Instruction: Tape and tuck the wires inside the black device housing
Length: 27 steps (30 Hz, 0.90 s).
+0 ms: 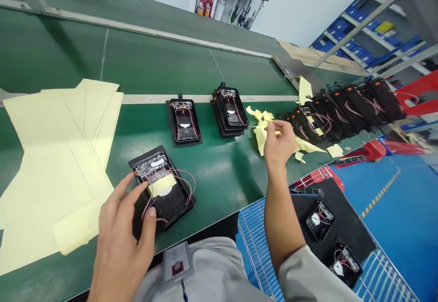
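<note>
My left hand (121, 231) reaches up from the lower left, back upward, thumb and fingers spread in a loose arch over the left edge of the open black housing (176, 207). The index fingertip lies just beside the small yellow paper piece (163, 184) set across its middle, and the thumb is over the wires at that edge; I cannot tell how firmly either touches. The housing lies slanted on the green worktop (215, 174) in front of me, circuit board (152, 165) at its far end. My right forearm (282, 208) stretches forward from the grey sleeve (310, 277), well apart from the housing. The right hand (279, 144) is above the crumpled yellow paper scraps (260, 141), fingers curled, thumb and index close together; whether they pinch a scrap, I cannot tell.
</note>
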Each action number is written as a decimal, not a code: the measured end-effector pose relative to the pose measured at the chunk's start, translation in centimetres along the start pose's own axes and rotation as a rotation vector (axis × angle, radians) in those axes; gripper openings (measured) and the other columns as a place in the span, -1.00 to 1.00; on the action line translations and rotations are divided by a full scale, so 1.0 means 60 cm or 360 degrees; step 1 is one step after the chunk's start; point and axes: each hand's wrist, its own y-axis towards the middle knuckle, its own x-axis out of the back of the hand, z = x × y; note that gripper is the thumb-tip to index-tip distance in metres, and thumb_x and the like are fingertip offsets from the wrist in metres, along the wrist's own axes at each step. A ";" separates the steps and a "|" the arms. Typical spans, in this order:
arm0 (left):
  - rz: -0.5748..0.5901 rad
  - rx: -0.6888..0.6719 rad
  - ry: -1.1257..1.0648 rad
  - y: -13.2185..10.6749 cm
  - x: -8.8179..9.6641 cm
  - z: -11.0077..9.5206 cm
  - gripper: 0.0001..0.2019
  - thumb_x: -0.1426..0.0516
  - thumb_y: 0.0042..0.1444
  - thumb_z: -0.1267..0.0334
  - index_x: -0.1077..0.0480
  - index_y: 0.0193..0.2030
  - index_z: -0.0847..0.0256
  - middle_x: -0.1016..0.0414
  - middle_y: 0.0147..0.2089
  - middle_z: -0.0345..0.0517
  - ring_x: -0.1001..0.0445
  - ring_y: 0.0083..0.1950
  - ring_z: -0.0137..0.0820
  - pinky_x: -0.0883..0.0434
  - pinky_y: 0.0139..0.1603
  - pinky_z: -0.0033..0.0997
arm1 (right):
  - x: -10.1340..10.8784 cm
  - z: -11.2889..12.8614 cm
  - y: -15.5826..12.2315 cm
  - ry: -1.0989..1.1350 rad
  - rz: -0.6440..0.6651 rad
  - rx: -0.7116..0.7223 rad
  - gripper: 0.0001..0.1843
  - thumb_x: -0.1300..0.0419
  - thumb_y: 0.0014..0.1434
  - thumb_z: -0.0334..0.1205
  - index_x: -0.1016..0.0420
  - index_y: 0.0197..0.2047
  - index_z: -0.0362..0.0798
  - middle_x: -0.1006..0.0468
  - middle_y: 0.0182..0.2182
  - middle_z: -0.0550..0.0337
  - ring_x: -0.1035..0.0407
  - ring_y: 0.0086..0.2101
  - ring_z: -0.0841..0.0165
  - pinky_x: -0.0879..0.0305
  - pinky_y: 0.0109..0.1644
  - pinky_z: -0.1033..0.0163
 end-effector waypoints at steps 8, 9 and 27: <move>-0.0006 -0.0015 -0.0127 0.003 0.008 0.003 -0.58 -0.12 0.49 0.08 -0.43 0.41 0.00 -0.43 0.23 -0.03 -0.50 -0.05 -0.41 -0.56 -0.04 -0.32 | 0.023 0.049 -0.019 0.0063 0.0170 0.0057 -0.56 -0.16 0.38 -0.19 -0.53 0.27 -0.07 -0.73 -0.05 -0.01 -0.59 -0.26 0.23 -0.52 -0.12 0.06; -0.0004 -0.0034 -0.0129 0.003 0.007 0.004 -0.60 -0.11 0.50 0.13 -0.44 0.41 0.00 -0.42 0.26 -0.03 -0.51 -0.04 -0.42 -0.57 0.00 -0.33 | 0.034 0.079 -0.050 0.0154 0.0168 0.0092 -0.61 -0.11 0.46 -0.13 -0.52 0.25 -0.03 -0.71 -0.04 0.01 -0.57 -0.30 0.28 -0.49 -0.22 0.12; -0.0100 -0.0114 -0.0376 0.013 -0.012 0.036 -0.62 -0.12 0.52 0.31 -0.37 0.41 0.12 -0.21 0.62 0.12 -0.57 -0.07 -0.58 -0.61 -0.02 -0.44 | -0.016 0.230 -0.211 0.0199 0.1647 0.1949 -0.22 -0.01 0.44 0.53 -0.46 0.41 0.18 -0.24 0.56 -0.04 -0.16 0.47 -0.07 -0.13 0.49 -0.42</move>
